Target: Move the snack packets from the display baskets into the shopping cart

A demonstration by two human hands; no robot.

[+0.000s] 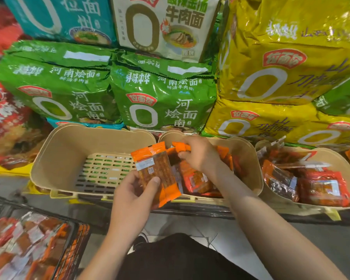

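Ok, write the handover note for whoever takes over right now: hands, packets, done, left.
Left hand grips an orange packet over the gap between baskets.
Right hand pinches another packet in the middle basket.
Left basket shows no packets; the middle and right basket still hold some.
Shopping cart, lower left, already holds many packets.
Left to do: drop both held packets into the cart, then clear the two baskets.

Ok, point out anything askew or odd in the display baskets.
Nothing is damaged or spilled. The left beige plastic basket holds no packets, showing its slotted floor, while the middle beige basket and right beige basket hold orange snack packets in loose heaps.
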